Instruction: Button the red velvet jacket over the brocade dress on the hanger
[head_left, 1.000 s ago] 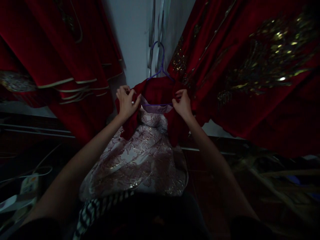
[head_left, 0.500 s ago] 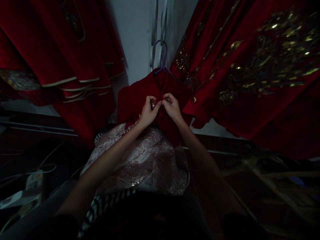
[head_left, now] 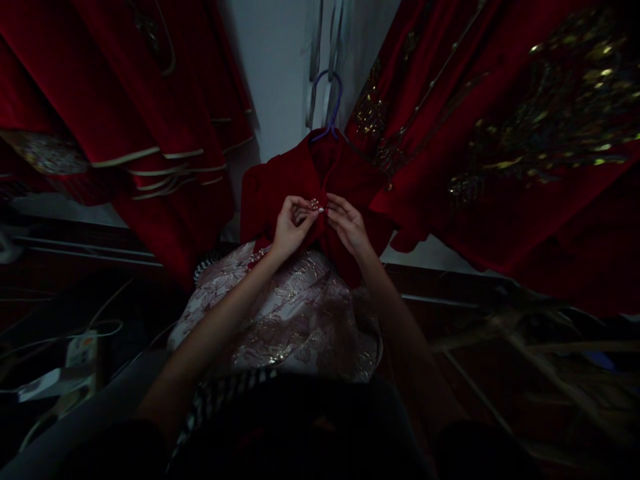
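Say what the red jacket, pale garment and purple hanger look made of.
Red jacket: matte cloth, perhaps velvet, as it barely shines. Pale garment: shiny, probably brocade, given its metallic glints. Purple hanger: smooth-looking; thinness suggests plastic or coated wire.

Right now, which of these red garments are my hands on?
The middle red jacket, on the purple hanger: your left hand and right hand are at its front. The pale-edged garment at left and sequined garment at right hang untouched.

Hands (head_left: 289, 228) on red jacket (head_left: 273, 197), purple hanger (head_left: 340, 98)
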The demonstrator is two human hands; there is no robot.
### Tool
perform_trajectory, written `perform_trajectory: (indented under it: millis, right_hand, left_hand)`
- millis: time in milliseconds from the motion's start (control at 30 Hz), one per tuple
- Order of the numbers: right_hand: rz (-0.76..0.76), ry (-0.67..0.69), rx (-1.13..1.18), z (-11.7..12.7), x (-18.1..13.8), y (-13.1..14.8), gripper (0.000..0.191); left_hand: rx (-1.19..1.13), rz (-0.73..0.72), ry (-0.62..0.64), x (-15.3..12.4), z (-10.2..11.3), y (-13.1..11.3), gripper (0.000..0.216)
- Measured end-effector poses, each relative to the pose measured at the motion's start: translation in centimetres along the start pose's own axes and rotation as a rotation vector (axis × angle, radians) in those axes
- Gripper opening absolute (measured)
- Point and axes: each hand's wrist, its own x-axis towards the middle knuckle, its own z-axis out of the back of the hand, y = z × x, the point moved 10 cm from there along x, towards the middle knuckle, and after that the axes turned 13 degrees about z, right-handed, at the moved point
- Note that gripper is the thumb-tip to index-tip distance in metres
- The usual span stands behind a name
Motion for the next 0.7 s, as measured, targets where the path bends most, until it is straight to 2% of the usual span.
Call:
perform_trajectory:
  millis: [133,333,533,700]
  right_hand:
    - [0.064,-0.031,-0.042,0.1,-0.1,0.5,0.040]
    - [0.196,-0.089,-0.222,-0.4,-0.5,3.7,0.030]
    - [0.282,-0.098,-0.356,-1.2,-1.4,7.0,0.017]
    - [0.332,-0.063,-0.420,-1.4,-1.2,8.4,0.018]
  left_hand:
    - [0.152,0.007,0.036,-0.1,-0.2,-0.5,0.014]
    - [0.421,-0.013,0.067,-0.1,0.1,-1.8,0.009]
    - [0.445,-0.071,0.131,-1.1,-0.4,-3.4,0.016]
    - [0.500,-0.121,0.127,-0.7,-0.7,-4.3,0.023]
